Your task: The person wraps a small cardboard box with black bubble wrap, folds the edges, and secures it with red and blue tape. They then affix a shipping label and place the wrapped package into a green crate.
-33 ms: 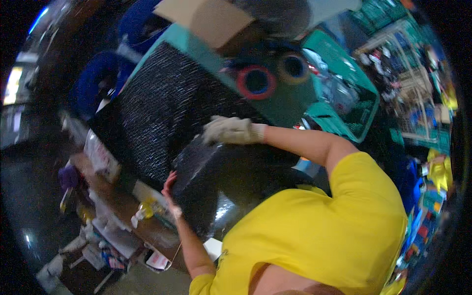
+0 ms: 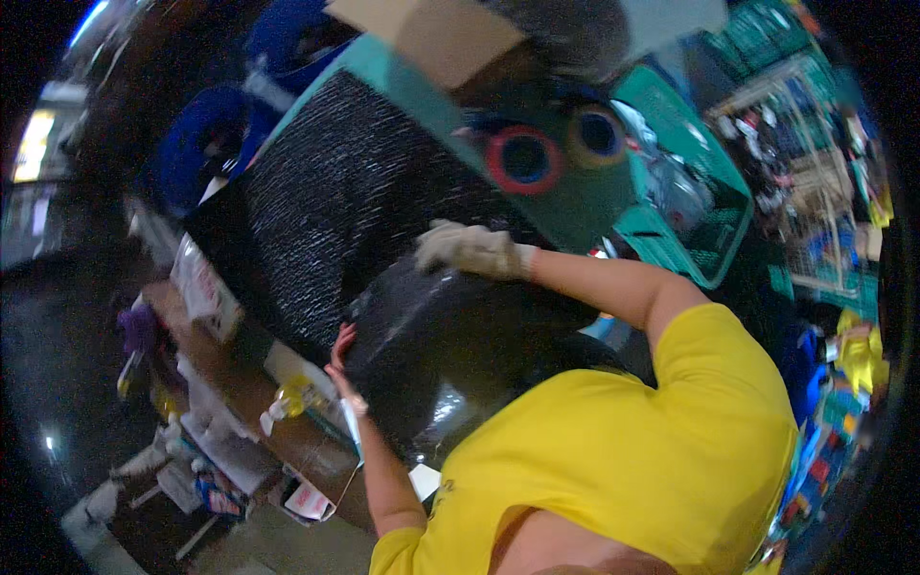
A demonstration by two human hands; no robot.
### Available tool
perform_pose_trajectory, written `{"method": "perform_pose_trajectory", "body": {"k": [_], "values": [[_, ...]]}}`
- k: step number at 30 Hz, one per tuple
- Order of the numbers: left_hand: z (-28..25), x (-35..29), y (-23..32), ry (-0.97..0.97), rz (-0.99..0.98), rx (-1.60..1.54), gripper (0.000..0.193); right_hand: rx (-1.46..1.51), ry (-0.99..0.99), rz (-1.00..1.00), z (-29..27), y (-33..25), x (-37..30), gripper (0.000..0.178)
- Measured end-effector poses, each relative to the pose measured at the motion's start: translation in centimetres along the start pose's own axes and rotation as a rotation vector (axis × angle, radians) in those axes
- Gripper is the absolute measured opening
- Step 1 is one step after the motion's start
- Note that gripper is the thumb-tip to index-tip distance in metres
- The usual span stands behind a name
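A black sheet of bubble wrap (image 2: 335, 182) lies across the worktable, with a smooth, shiny black wrapped bundle (image 2: 412, 335) at its near end, close to my body. My left hand (image 2: 343, 369), bare, rests against the bundle's left side with its fingers stretched out. On the far edge of the bundle lies my right hand (image 2: 470, 251) in a whitish work glove, palm down, its fingers slightly bent and gripping nothing visible. What is inside the black wrapping is hidden.
Beyond my right hand stand a red-rimmed tape roll (image 2: 495, 158) and a tan one (image 2: 577, 144). A green crate (image 2: 736, 235) holding clear plastic is at the right. Cardboard (image 2: 450, 43) sits at the back. Left of my left hand is a yellow bottle (image 2: 292, 396).
The whole view has shifted slightly, so the scene sits a little further right. Both hands stay on the black bundle.
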State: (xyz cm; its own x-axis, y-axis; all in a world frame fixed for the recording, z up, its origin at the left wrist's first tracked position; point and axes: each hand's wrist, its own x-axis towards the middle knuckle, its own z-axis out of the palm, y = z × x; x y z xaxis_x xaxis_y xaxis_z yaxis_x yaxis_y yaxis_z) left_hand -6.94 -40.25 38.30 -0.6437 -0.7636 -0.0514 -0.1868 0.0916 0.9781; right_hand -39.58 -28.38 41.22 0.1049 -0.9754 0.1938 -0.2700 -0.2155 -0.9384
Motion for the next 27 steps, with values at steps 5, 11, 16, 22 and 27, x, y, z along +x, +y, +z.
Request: {"method": "perform_pose_trajectory", "body": {"k": [5, 11, 16, 22, 27], "values": [[2.2, 2.4, -6.4, 0.171, 0.022, -0.56, 0.082, 0.664, 0.254, 0.012, 1.5, 4.9, 1.3, 0.052], [-0.3, 7.0, -7.0, 0.158, -0.148, -0.631, 0.075, -0.234, 0.389, 0.771, -0.6, 5.9, 7.9, 0.057], [0.8, 3.8, -4.0, 0.132, -0.369, -0.528, 0.07, -0.439, 0.194, 0.941, 0.2, 6.9, 5.4, 0.057], [4.9, -2.4, -3.0, 0.084, -0.597, -0.442, 0.064, -0.592, -0.007, 1.09, -2.5, 0.7, 1.6, 0.058], [5.0, -2.4, -2.7, -0.064, -0.661, -0.263, 0.06, -1.3, 0.215, 0.416, -2.1, -13.7, 3.4, 0.033]]}}
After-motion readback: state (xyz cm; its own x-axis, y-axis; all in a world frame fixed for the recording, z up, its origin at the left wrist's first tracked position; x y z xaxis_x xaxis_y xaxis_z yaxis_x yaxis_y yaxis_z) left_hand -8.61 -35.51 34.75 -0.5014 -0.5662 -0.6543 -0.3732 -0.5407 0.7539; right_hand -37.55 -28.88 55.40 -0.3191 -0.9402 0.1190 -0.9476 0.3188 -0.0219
